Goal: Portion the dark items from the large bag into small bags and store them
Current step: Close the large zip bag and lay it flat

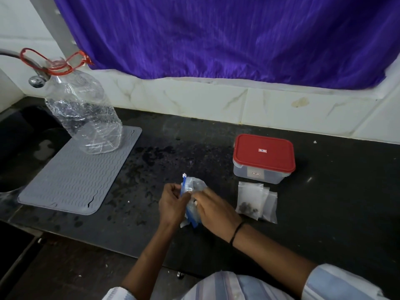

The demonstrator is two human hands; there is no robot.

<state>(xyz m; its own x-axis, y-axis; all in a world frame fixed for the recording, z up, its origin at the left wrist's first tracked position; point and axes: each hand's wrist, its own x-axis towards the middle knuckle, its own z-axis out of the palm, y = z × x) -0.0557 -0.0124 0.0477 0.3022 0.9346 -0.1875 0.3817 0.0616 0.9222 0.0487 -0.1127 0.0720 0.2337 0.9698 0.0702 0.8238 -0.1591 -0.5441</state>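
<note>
While both hands meet just below the middle of the frame, the step in hand looks like working the mouth of the large clear plastic bag with the blue zip strip, either opening it to draw out more of the dark items or sealing it; the view does not settle which. The left hand is curled closed, pinching the blue edge of the bag between thumb and fingers. The right hand, with a ring on one finger and a dark band at the wrist, is closed over the bag's other side, fingers pressed on the plastic. The bag stands crumpled between them over the black stone counter, and its contents are too blurred to make out.

Just to the right of the hands lies a small clear plastic bag holding a cluster of dark items, overlapping a few empty small clear bags. Above these, right of centre, sits a clear plastic box with a red lid, closed, probably the storage place.

The next move likely calls for freeing one hand to take an empty small bag while the other keeps the large bag upright, so nothing spills.
</note>
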